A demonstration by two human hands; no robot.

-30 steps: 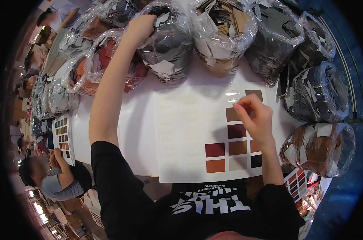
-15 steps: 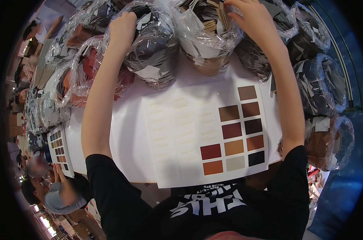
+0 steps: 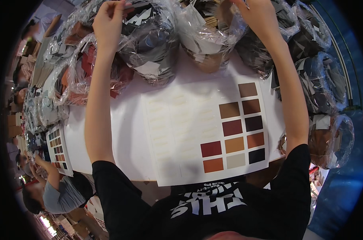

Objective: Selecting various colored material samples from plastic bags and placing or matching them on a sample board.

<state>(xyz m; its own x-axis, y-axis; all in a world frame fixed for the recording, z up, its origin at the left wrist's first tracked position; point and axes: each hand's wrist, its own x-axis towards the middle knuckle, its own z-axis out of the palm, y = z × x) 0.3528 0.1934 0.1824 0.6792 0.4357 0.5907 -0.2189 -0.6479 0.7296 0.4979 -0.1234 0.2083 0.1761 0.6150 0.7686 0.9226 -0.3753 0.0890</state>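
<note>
A white sample sheet lies in front of me on the table, with several leather swatches in browns, maroon, orange, grey and black stuck in its right columns. Both arms stretch to the clear plastic bags at the far edge. My left hand pinches the top of the bag of dark grey and black pieces. My right hand grips the plastic at the mouth of the bag of tan and cream pieces; its fingertips are cut off by the frame's top edge.
More filled bags ring the white table: reddish-brown ones at left, dark ones at right, and a brown one near the right edge. A seated person at lower left works beside another swatch card.
My right hand left the sample sheet and rose to the tan bag at the far edge. My left hand stayed up at the dark bag, and the view tilted closer to the bags.
</note>
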